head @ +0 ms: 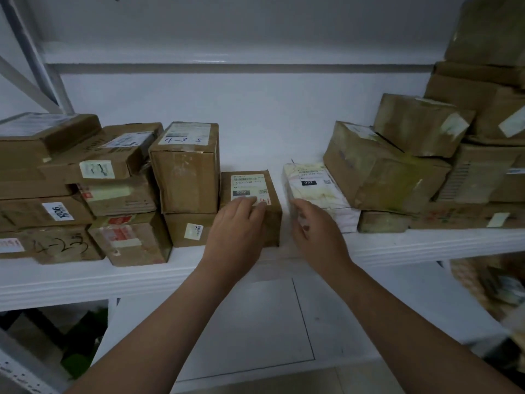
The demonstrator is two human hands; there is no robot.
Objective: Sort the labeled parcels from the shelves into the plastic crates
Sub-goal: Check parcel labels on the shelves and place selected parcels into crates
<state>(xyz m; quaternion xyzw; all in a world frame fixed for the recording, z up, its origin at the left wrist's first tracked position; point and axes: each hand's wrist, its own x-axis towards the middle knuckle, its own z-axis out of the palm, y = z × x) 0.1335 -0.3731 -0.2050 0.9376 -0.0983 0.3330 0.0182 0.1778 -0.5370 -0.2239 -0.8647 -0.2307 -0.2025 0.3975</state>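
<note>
On a white shelf (pixel 397 245), a small brown labeled parcel (pixel 251 206) sits between cardboard stacks. Left hand (pixel 237 226) rests flat on its top, fingers spread, not gripping. Right hand (pixel 315 227) hovers open just beside it, near a white parcel (pixel 318 191).

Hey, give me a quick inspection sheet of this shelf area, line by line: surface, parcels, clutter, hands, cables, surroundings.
Surface: white shelf, front edge bare in the middle.
Job's things: small brown box with an 032 label, centre; white parcel right of it, also 032; brown box stacks left and right. No crates in view.
Clutter: nothing seen.
Hands: left hand rests open on the small brown box, fingers over its label; right hand open at the white parcel's near end, contact unclear.
Cables: nothing seen.
Surroundings: white back wall; lower shelf holds dim, blurred items.
</note>
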